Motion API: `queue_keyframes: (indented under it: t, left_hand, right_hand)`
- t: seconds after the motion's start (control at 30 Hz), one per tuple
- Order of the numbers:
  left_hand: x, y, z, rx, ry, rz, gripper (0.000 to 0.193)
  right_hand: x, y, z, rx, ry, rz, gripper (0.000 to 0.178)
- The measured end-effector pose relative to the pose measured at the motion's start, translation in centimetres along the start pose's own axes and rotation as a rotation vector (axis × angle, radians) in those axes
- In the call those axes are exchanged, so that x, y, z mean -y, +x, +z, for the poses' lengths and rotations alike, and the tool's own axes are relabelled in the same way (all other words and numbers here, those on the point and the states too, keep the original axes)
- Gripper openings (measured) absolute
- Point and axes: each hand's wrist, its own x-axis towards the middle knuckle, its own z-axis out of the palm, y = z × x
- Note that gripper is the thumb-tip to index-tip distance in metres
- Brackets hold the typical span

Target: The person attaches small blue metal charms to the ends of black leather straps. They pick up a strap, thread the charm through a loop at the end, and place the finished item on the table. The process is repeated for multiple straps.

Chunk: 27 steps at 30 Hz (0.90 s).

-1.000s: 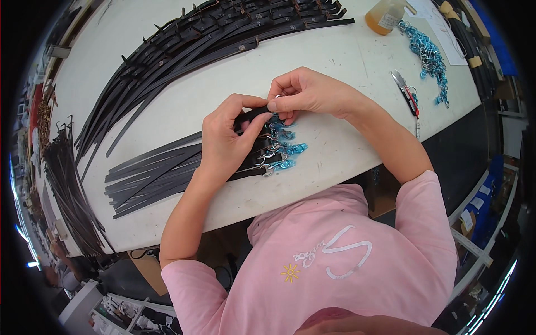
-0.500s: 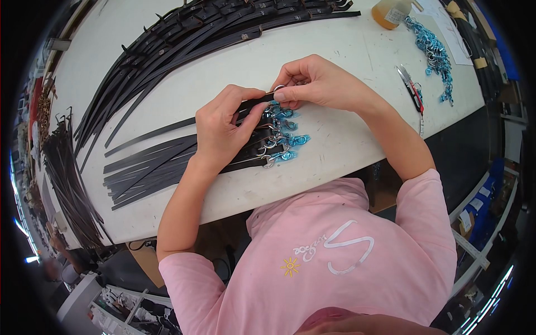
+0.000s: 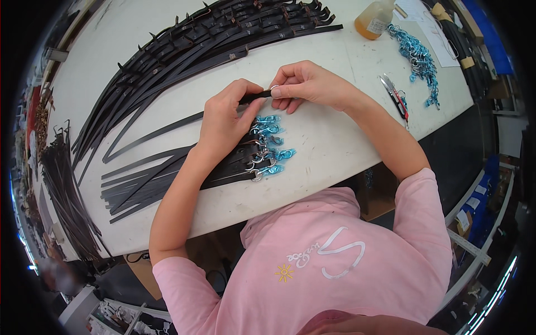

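Note:
My left hand (image 3: 226, 114) pinches a black leather strap (image 3: 259, 96) near its end, thumb below and fingers above. From there the strap's long tail runs left across the table. My right hand (image 3: 312, 86) is closed at that same end, with thumb and forefinger on a small metal ring (image 3: 273, 89). Whether the ring is fixed to the strap is hidden by the fingers. Just below my hands lies a row of black straps (image 3: 151, 181), their right ends fitted with metal snap hooks (image 3: 262, 146) in blue plastic wrap.
A large pile of black straps (image 3: 184, 56) covers the far left, and another bundle (image 3: 70, 190) hangs over the left edge. At the right are small snips (image 3: 395, 99), a heap of blue-wrapped hooks (image 3: 416, 56) and a bottle of amber liquid (image 3: 374, 21).
The whole view has shifted slightly. Both hands, still on the strap end, have moved a little up and away from the row of wrapped hooks.

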Motion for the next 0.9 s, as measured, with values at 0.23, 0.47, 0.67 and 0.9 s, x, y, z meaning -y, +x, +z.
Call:
queue_keyframes:
  t: [0.23, 0.47, 0.67, 0.9]
  left_hand:
    - [-0.7, -0.8, -0.3, 0.118, -0.127, -0.2, 0.015]
    - [-1.0, -0.9, -0.1, -0.001, -0.041, -0.1, 0.017]
    - [-1.1, -0.8, -0.3, -0.028, 0.066, -0.055, 0.023]
    - [-0.9, -0.8, -0.5, 0.001, 0.103, -0.078, 0.019]
  right_hand:
    - [-0.2, -0.4, -0.1, 0.079, -0.006, 0.02, 0.025]
    - [-0.1, -0.6, 0.6, 0.034, 0.038, -0.031, 0.025]
    - [-0.4, -0.6, 0.9, 0.001, 0.003, -0.062, 0.024]
    - [-0.4, -0.4, 1.0, -0.003, 0.019, -0.014, 0.025]
